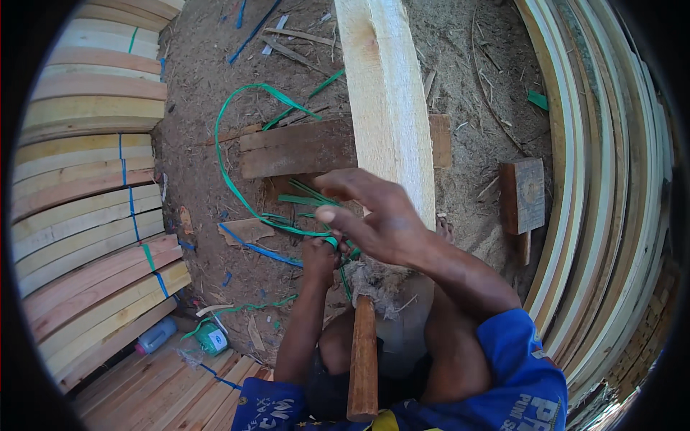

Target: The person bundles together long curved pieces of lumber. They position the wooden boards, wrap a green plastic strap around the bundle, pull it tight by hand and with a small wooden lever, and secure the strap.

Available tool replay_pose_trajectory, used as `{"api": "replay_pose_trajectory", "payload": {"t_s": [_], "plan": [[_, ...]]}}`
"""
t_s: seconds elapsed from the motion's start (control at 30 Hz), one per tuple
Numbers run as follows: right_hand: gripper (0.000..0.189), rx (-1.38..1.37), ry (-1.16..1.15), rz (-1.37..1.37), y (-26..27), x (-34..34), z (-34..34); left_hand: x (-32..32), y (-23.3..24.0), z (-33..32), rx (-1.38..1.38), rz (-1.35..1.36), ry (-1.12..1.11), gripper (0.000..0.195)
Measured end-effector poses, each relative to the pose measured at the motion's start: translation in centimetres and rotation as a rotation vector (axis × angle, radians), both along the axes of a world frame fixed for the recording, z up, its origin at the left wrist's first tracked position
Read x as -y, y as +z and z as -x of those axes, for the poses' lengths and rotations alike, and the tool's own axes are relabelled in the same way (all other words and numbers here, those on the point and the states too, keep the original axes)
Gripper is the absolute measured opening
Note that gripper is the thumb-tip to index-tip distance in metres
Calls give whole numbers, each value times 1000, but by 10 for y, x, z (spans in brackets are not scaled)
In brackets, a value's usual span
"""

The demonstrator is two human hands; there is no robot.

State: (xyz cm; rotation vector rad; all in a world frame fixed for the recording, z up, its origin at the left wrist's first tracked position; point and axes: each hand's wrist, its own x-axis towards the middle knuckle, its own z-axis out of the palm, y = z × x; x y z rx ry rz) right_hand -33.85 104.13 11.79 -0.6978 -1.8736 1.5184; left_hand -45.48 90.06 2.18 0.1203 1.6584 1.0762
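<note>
My left hand [319,261] is shut around a green plastic strap [229,180], low in front of my knees. From there the strap loops out to the left and curls back at the top. Just right of it, my right hand [377,215] hovers with thumb and fingers apart, slightly blurred. Several green strap ends [302,199] show behind its fingertips. A pale sawn timber [385,102] lies lengthwise on a brown wooden block [299,148], its near end partly behind my right hand. Between my legs stands a wooden handle [364,355] with a frayed fibrous head [380,285].
Strapped timber stacks [89,188] line the left side; long boards [587,178] curve along the right. A wooden mallet [523,196] rests by the boards. A blue strap [259,250], a bottle [156,335] and a green strap roll [211,339] lie at left.
</note>
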Motion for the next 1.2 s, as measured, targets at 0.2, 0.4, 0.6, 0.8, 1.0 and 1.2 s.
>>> {"api": "replay_pose_trajectory", "payload": {"t_s": [0.2,0.4,0.6,0.8,1.0,1.2], "plan": [[36,153,-773,693,-162,-6,-127,-39,-65,4,429,170,0,16],[40,-262,-281,1629,-222,8,-73,-60,-119,-7,268,246,-102,29],[37,-200,-122,1629,-249,-1,-71,-81,-119,-15,221,285,-151,40],[35,-234,-160,1669,-249,2,-80,-84,-109,-15,176,264,-183,52],[26,-665,-313,1472,-229,23,-153,-59,10,58,130,-272,243,58],[27,-416,-662,1165,-166,18,-134,1,90,-15,126,-493,-21,54]]}}
